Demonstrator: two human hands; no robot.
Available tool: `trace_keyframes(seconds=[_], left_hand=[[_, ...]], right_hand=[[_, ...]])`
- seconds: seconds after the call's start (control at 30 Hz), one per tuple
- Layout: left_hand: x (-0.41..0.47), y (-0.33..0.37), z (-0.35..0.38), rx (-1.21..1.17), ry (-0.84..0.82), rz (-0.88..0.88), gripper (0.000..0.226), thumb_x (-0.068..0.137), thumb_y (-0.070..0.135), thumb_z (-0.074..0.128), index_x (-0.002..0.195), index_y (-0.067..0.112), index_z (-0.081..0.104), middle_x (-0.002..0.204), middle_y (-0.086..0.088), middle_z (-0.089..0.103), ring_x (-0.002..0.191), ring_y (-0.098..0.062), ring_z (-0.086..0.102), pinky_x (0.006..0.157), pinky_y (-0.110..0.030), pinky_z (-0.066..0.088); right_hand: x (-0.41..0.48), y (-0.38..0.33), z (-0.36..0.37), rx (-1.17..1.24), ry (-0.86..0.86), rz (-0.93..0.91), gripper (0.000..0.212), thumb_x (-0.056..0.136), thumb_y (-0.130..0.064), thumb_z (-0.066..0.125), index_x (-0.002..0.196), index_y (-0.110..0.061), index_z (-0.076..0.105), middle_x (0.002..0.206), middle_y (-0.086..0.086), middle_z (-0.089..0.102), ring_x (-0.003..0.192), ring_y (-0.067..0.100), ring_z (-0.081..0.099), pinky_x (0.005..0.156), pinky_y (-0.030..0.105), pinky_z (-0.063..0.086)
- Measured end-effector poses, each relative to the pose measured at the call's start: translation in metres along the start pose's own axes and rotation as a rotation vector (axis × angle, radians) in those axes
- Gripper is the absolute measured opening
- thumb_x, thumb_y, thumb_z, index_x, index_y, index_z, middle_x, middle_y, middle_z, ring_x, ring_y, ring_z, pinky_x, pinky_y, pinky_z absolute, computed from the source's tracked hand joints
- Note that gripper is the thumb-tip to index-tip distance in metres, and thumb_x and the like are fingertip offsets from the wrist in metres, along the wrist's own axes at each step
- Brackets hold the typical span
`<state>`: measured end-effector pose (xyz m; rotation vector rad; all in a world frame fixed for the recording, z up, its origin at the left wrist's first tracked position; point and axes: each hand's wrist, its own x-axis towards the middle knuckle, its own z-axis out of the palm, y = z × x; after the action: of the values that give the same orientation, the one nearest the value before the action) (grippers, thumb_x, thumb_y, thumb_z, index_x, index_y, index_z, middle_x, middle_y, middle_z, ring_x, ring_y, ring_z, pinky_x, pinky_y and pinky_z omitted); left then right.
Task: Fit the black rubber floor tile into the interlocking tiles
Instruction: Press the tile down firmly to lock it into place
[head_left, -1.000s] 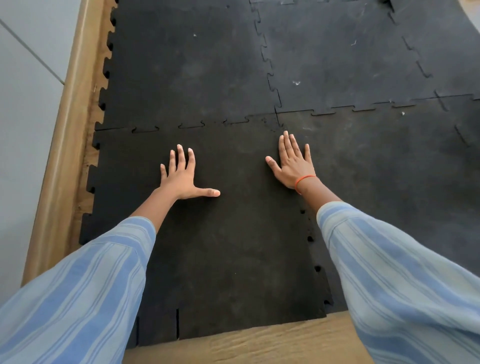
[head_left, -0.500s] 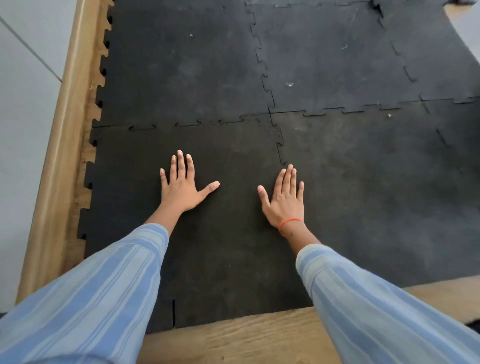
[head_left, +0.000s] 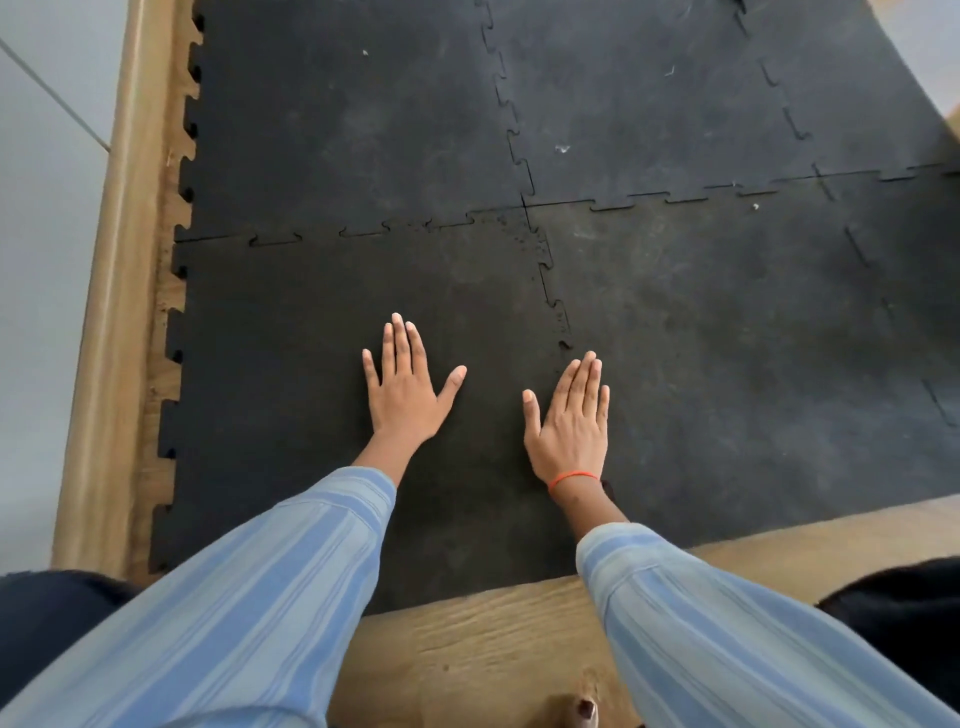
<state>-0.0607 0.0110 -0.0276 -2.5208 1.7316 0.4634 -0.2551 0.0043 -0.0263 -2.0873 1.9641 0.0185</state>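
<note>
Both hands flat, palms down, fingers extended and spread; nothing grasped. Left hand (head_left: 402, 387) pressed on near-left black tile (head_left: 291, 374), roughly at tile centre, thumb splayed to the right. Right hand (head_left: 569, 418) pressed near that tile's right edge, fingertips (head_left: 589, 361) just short of the toothed seam (head_left: 553, 291) shared with the neighbouring tile on the right (head_left: 753, 332); orange band (head_left: 571, 478) on the wrist. Blue striped sleeves (head_left: 270, 587) on both forearms.

Tile lying level among the other tiles: far edge meshed with far-left tile (head_left: 337, 114), teeth visibly seated along that seam; right seam closed in its far part, nearer part hidden under right hand and arm, seating there cannot be told. Left edge of tile with free teeth over wooden floor (head_left: 467, 654), close beside wooden skirting (head_left: 111, 312). Near edge ending on bare wood. Far-right tile (head_left: 649, 93) joined to the rest. Grey wall (head_left: 41, 234) at left.
</note>
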Motion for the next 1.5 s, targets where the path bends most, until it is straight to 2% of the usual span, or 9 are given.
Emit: trace_keyframes(seconds=[0.23, 0.37, 0.6, 0.73, 0.83, 1.0, 1.23, 1.4, 1.5], left_hand=[[0.002, 0.002, 0.008, 0.032, 0.000, -0.003, 0.093, 0.089, 0.071, 0.008, 0.152, 0.005, -0.010, 0.162, -0.011, -0.014, 0.150, -0.023, -0.011, 0.118, -0.049, -0.003], [0.000, 0.003, 0.006, 0.029, -0.002, -0.004, 0.092, 0.091, 0.070, 0.013, 0.153, 0.005, -0.008, 0.162, -0.012, -0.013, 0.150, -0.023, -0.011, 0.118, -0.049, -0.003], [-0.001, 0.003, 0.006, 0.020, 0.019, -0.003, 0.091, 0.091, 0.069, 0.014, 0.153, 0.005, -0.008, 0.163, -0.012, -0.012, 0.150, -0.024, -0.009, 0.118, -0.049, -0.003], [0.001, 0.003, 0.007, 0.012, 0.021, -0.009, 0.091, 0.092, 0.069, 0.015, 0.153, 0.004, -0.007, 0.163, -0.012, -0.011, 0.150, -0.024, -0.008, 0.118, -0.050, -0.002], [0.000, 0.003, 0.008, 0.015, 0.011, -0.006, 0.092, 0.091, 0.070, 0.014, 0.153, 0.005, -0.007, 0.163, -0.012, -0.011, 0.150, -0.024, -0.008, 0.118, -0.050, -0.002], [0.001, 0.003, 0.010, 0.026, 0.026, -0.009, 0.093, 0.090, 0.070, 0.011, 0.153, 0.004, -0.006, 0.163, -0.013, -0.009, 0.150, -0.024, -0.006, 0.119, -0.050, 0.000], [-0.001, 0.004, 0.009, 0.028, 0.005, -0.013, 0.093, 0.089, 0.071, 0.009, 0.153, 0.005, -0.007, 0.163, -0.012, -0.011, 0.150, -0.024, -0.008, 0.119, -0.050, -0.001], [0.019, -0.011, -0.001, 0.030, -0.002, 0.083, 0.089, 0.090, 0.072, 0.011, 0.154, 0.013, -0.008, 0.163, -0.004, -0.012, 0.150, -0.019, -0.009, 0.118, -0.050, -0.002], [0.050, -0.042, -0.019, -0.001, -0.005, -0.024, 0.097, 0.085, 0.078, 0.014, 0.154, 0.014, -0.009, 0.163, -0.003, -0.014, 0.150, -0.019, -0.010, 0.119, -0.050, -0.001]], right_hand=[[0.002, 0.005, 0.008, 0.007, -0.031, 0.028, 0.085, 0.093, -0.060, 0.019, 0.149, -0.002, -0.007, 0.160, 0.015, -0.010, 0.148, 0.024, -0.012, 0.119, 0.039, -0.009], [0.002, 0.007, 0.004, 0.033, -0.080, 0.013, 0.081, 0.094, -0.059, 0.016, 0.148, -0.005, -0.011, 0.160, 0.012, -0.014, 0.147, 0.021, -0.016, 0.119, 0.039, -0.011], [-0.040, 0.016, 0.015, 0.009, 0.010, 0.002, 0.080, 0.092, -0.061, 0.009, 0.149, -0.006, -0.005, 0.161, 0.011, -0.006, 0.148, 0.020, -0.010, 0.121, 0.040, -0.006], [-0.038, 0.016, 0.015, 0.017, 0.059, -0.007, 0.081, 0.092, -0.061, 0.011, 0.150, -0.005, 0.001, 0.161, 0.011, 0.003, 0.149, 0.020, -0.003, 0.121, 0.043, -0.001], [-0.044, 0.019, 0.016, 0.060, 0.078, -0.025, 0.079, 0.093, -0.060, 0.012, 0.151, -0.007, 0.004, 0.161, 0.010, 0.005, 0.149, 0.019, -0.002, 0.121, 0.042, -0.005], [-0.067, 0.024, 0.018, 0.101, 0.113, 0.127, 0.078, 0.093, -0.058, 0.014, 0.150, -0.006, 0.008, 0.161, 0.011, 0.009, 0.148, 0.018, -0.001, 0.121, 0.047, 0.000], [-0.056, 0.012, 0.015, 0.027, 0.075, 0.183, 0.078, 0.095, -0.055, 0.027, 0.151, -0.004, 0.008, 0.161, 0.012, 0.007, 0.149, 0.022, 0.003, 0.121, 0.049, 0.003], [0.007, -0.028, 0.007, 0.059, 0.019, 0.019, 0.067, 0.099, -0.045, 0.021, 0.151, -0.006, 0.004, 0.162, 0.010, 0.000, 0.149, 0.021, -0.004, 0.121, 0.043, -0.004], [0.044, -0.043, 0.004, 0.037, -0.026, -0.095, 0.069, 0.098, -0.051, 0.020, 0.152, -0.012, 0.001, 0.162, 0.009, -0.004, 0.149, 0.022, -0.007, 0.120, 0.043, -0.005]])
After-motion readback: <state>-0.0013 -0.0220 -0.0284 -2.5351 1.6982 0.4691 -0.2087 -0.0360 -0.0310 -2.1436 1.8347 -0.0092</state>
